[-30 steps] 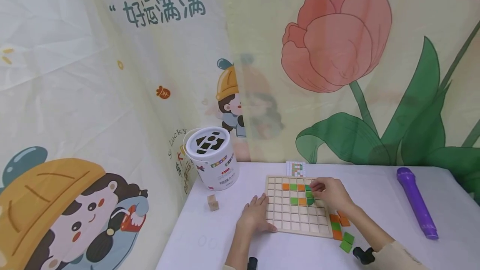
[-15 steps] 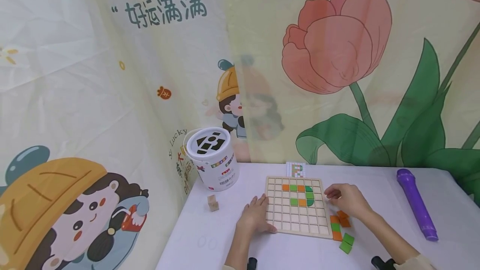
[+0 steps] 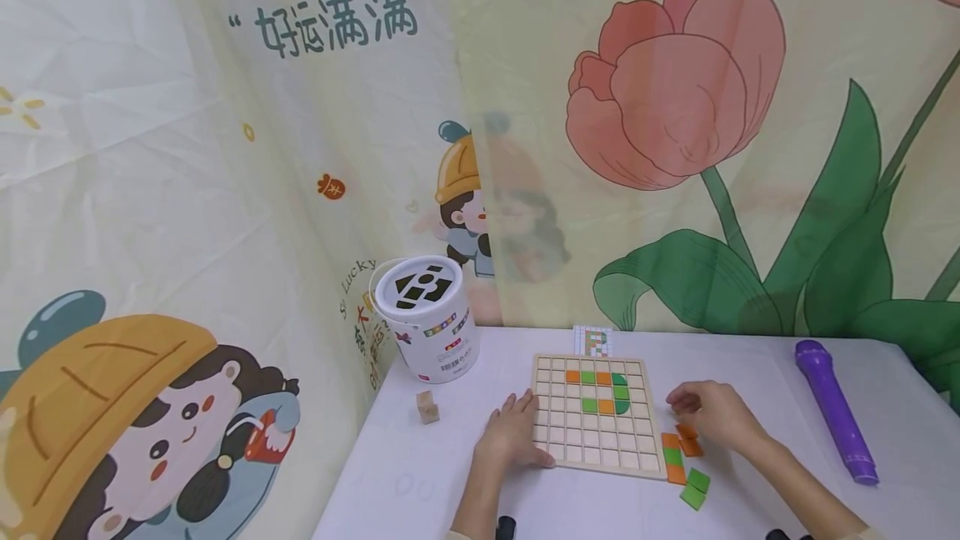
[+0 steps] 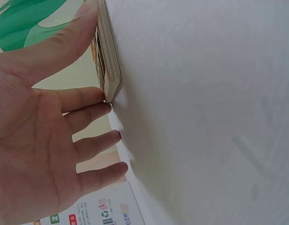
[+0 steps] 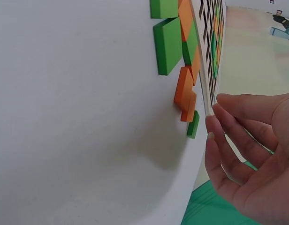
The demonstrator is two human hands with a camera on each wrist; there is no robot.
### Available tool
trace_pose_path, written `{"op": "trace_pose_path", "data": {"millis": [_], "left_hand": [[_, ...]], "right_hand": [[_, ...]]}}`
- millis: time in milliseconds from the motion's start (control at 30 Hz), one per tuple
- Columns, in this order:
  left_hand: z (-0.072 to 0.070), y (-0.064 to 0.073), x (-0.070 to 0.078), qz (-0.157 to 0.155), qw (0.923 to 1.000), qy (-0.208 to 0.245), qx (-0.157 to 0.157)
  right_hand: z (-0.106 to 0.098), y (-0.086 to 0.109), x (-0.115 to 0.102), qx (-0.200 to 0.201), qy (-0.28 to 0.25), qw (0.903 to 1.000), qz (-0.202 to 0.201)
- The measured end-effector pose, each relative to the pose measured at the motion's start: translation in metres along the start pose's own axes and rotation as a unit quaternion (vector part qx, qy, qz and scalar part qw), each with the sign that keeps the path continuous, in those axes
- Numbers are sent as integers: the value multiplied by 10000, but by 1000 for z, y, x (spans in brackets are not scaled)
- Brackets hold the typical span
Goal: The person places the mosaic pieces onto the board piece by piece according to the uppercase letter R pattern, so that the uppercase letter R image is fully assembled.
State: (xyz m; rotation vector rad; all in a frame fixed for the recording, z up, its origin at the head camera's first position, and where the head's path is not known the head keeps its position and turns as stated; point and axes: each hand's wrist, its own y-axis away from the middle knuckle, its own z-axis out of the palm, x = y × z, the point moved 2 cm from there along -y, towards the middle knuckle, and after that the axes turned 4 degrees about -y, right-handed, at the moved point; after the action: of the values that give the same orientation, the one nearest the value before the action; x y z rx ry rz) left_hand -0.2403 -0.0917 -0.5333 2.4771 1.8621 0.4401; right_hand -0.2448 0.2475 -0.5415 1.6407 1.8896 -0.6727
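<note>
Right hand hangs near the loose orange tiles right of the board, thumb and fingertips nearly together, nothing visible in them. Those tiles look overlapped, so a sloppy pinch could drag both or knock the row of tiles alongside. Left hand just touches the board's left side, fingers spread, so a bump might skid it and jog the laid tiles.

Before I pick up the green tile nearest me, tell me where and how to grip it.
Probably best from above with the right hand, pinching the nearest green tile by its left and right edges: it looks flat, both edges appear bare, and another green tile borders its far edge.
</note>
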Motion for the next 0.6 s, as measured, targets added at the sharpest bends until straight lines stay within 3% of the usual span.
{"op": "trace_pose_path", "data": {"millis": [600], "left_hand": [[0,-2,0,26,10000,-33,38]], "right_hand": [[-1,9,14,-6,110,9999,-34]]}}
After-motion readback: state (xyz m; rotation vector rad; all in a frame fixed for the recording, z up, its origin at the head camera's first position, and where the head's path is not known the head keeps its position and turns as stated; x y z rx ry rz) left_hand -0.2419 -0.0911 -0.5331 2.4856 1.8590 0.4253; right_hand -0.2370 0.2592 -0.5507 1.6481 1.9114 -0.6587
